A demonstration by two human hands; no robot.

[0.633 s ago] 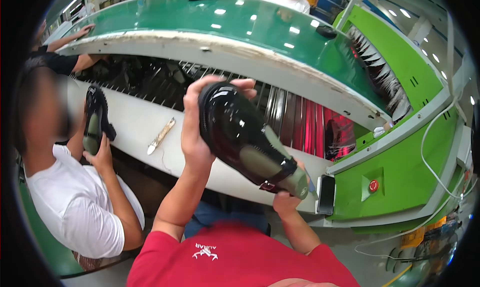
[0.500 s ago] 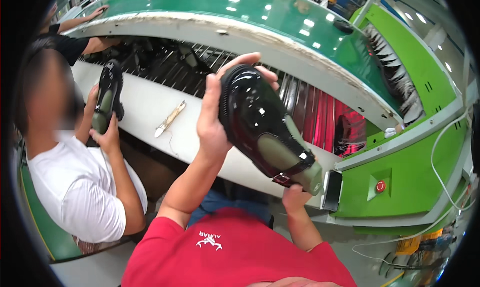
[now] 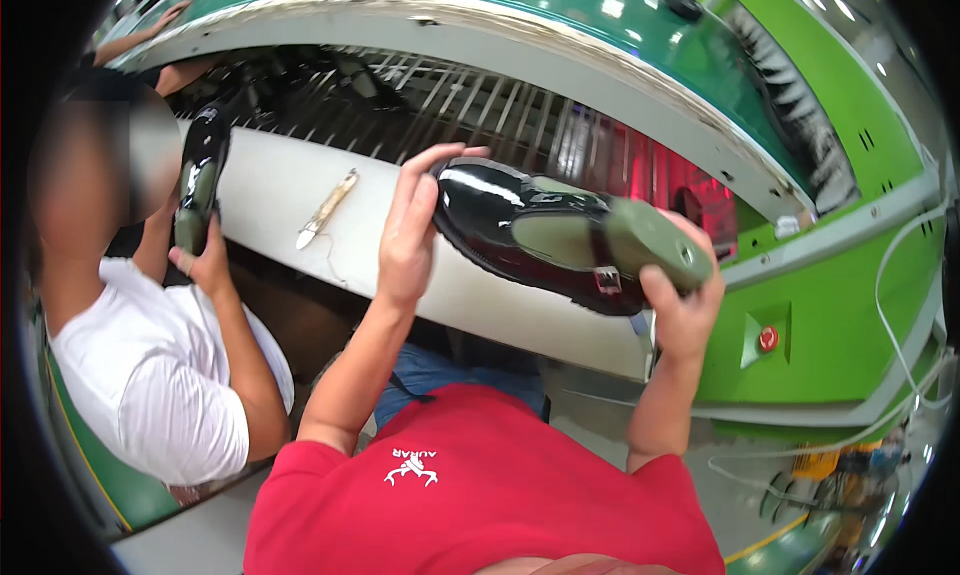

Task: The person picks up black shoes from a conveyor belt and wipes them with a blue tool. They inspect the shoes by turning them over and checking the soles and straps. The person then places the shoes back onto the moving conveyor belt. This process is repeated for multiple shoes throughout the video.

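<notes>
A glossy black strap shoe [image 3: 480, 200] with a small buckle is held up before me, fitted on a green last [image 3: 655, 240]. It lies nearly level, toe to the left and heel end to the right. My left hand [image 3: 408, 240] is closed round the toe, with the thumb along the near side and the fingertips behind. Gripping the heel end of the last, my right hand [image 3: 690, 300] has its thumb in front and its other fingers mostly hidden behind.
At left, a co-worker in a white shirt [image 3: 160, 375] holds a similar shoe [image 3: 205, 160]. A slim pale tool [image 3: 328, 210] lies on the white ledge [image 3: 265, 190]. Beyond it runs a roller conveyor [image 3: 480, 105] with shoes, glowing red near a green machine [image 3: 830, 345] with a red button [image 3: 767, 338].
The shoe has swung from a steep slant to nearly level, its heel end rising to the right. My right hand has moved up and round the last; my left hand stays at the toe.
</notes>
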